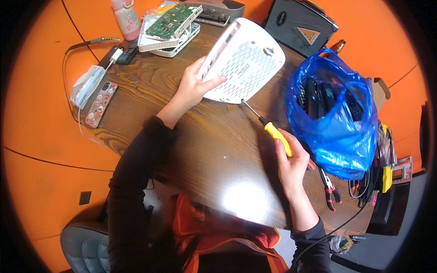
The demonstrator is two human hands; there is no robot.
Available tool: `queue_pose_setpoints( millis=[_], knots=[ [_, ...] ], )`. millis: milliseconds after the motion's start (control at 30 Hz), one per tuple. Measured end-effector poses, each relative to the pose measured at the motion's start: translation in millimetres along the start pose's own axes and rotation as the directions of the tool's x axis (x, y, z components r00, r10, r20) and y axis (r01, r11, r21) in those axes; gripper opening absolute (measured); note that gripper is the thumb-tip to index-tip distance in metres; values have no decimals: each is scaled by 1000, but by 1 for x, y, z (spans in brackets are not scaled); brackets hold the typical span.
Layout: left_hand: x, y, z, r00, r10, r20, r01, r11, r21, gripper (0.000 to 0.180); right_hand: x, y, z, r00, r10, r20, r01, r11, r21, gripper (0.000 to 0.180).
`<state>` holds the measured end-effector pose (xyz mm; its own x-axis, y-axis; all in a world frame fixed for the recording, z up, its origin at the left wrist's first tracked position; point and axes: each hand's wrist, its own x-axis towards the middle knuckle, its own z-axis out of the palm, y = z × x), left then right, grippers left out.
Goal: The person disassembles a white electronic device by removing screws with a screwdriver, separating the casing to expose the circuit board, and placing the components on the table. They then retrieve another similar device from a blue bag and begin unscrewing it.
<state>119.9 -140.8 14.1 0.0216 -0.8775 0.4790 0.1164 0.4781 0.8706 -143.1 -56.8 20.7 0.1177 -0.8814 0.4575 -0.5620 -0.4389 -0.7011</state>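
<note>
My left hand (195, 86) grips a white plastic router-like box (248, 68) by its left edge, with the thumb on its slotted underside. The box is tilted above the table, and a row of ports runs along its left side. In my right hand (291, 159) is a screwdriver (275, 134) with a yellow handle. Its metal tip meets the lower edge of the box, near a corner. Whether the tip sits in a screw or a seam is too small to tell.
A blue plastic bag (339, 145) of dark remote-like devices stands right, beside red-and-black pliers (328, 184). Behind are a green circuit board (170, 22) on white casings, a pink bottle (126, 20) and a black case (298, 27). A phone (101, 104) and power strip (88, 84) lie left.
</note>
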Motion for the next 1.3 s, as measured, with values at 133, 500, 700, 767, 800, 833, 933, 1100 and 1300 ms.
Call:
queue_pose_setpoints(
  millis=[133, 500, 700, 767, 800, 833, 933, 1100, 1300],
  knots=[
    [2, -8, -16, 987, -6, -164, -18, 990, -143, 43, 15, 5, 11, 973, -230, 21, 231, 962, -146, 25],
    [-3, -1, -25, 959, 104, -265, -61, 984, 165, 39, 35, 4, 40, 996, 24, 87, -48, 957, 286, 25],
    [-9, -3, -14, 938, 75, -338, -62, 997, 48, 34, 36, 22, 32, 961, -275, -2, 274, 958, 90, 27],
    [-9, -4, -15, 931, 22, -363, -17, 1000, 16, 34, 36, 22, 30, 972, -225, 69, 205, 954, 219, 24],
    [-9, -5, -14, 926, 17, -377, -26, 999, -19, 33, 35, 21, 30, 982, -130, 135, 73, 930, 360, 24],
    [-8, -6, -14, 922, -5, -388, -7, 1000, -30, 33, 34, 20, 30, 976, -49, 211, -62, 872, 486, 24],
    [-7, -7, -15, 910, -28, -414, 14, 999, -36, 33, 31, 19, 32, 980, 65, 187, -137, 905, 404, 26],
    [-10, -6, -14, 929, 40, -367, -6, 996, 92, 35, 33, 27, 37, 990, -95, 106, 61, 956, 287, 30],
    [-9, -5, -16, 931, 57, -360, -40, 998, 53, 36, 33, 24, 35, 962, 151, 226, -239, 864, 442, 28]
  ],
)
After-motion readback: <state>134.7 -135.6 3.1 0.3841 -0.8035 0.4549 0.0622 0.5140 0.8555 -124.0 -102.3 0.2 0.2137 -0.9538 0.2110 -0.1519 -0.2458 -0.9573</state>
